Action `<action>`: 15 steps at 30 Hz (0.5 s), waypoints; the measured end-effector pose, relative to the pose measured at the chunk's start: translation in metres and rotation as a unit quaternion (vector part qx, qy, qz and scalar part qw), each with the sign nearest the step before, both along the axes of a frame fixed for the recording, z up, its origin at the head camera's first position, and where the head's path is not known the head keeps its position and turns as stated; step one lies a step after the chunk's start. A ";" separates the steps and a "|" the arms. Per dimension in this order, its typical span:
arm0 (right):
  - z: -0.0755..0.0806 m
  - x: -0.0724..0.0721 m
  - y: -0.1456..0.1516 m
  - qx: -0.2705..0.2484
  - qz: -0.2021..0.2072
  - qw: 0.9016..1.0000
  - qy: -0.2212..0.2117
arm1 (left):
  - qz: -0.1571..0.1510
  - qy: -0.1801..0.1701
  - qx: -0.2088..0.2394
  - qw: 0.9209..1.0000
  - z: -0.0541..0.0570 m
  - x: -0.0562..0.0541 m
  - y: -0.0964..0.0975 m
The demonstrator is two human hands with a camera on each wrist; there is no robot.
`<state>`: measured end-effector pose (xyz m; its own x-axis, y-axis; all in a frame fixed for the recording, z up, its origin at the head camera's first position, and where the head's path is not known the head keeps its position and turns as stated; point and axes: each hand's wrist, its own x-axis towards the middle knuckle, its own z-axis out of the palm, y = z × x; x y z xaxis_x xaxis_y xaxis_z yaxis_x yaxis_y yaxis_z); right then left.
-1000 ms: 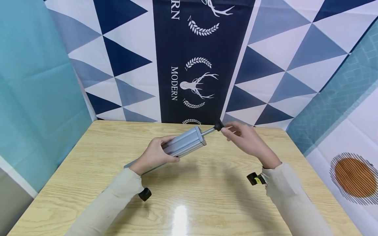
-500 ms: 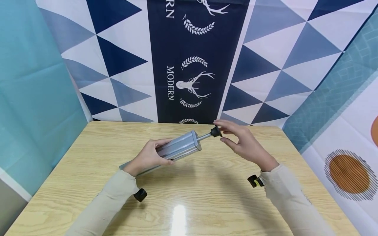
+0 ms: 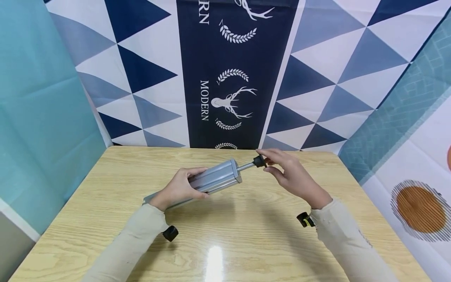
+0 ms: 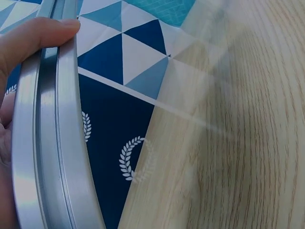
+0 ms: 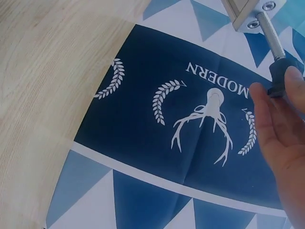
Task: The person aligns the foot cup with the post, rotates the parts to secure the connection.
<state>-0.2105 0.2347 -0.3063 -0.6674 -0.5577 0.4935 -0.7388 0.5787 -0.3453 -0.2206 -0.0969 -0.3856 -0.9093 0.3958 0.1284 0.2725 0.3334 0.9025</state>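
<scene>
My left hand grips a silver aluminium profile from around its body, holding it at a slant above the table, with its far end pointing up to the right. In the left wrist view a finger lies across the grooved profile. Out of that end runs a thin metal stud carrying a black levelling foot. The thumb and fingers of my right hand pinch the rim of the foot's base. From the right wrist view, the levelling foot sits between thumb and fingers; screws show in the profile's end plate.
Beneath both hands is a light wooden table. A patterned cloth hangs behind its far edge. Teal cloth walls off the left, and another printed cloth the right. Each wrist wears a small black camera.
Right-hand fingers spread wider around the levelling foot, then drew in on its rim. The foot's base has turned toward the right palm. The left hand keeps its grip on the profile.
</scene>
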 end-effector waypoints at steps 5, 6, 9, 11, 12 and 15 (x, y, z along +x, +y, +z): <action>0.000 0.001 0.001 -0.003 -0.055 0.993 -0.105 | -0.001 0.002 0.003 1.000 -0.003 -0.003 0.004; 0.000 0.000 0.001 -0.010 -0.071 0.989 -0.132 | 0.000 0.002 0.003 1.000 -0.004 -0.004 0.005; 0.001 -0.001 -0.002 -0.034 -0.121 0.972 -0.197 | -0.003 0.004 0.002 1.000 -0.004 -0.005 0.007; 0.002 -0.001 -0.003 -0.045 -0.150 0.962 -0.223 | -0.006 0.007 -0.001 1.000 -0.004 -0.005 0.008; 0.002 -0.002 -0.004 -0.050 -0.162 0.957 -0.236 | -0.007 0.006 -0.002 1.000 -0.004 -0.005 0.008; 0.000 -0.003 -0.006 -0.067 -0.183 0.945 -0.263 | -0.013 0.006 -0.003 1.000 -0.005 -0.005 0.008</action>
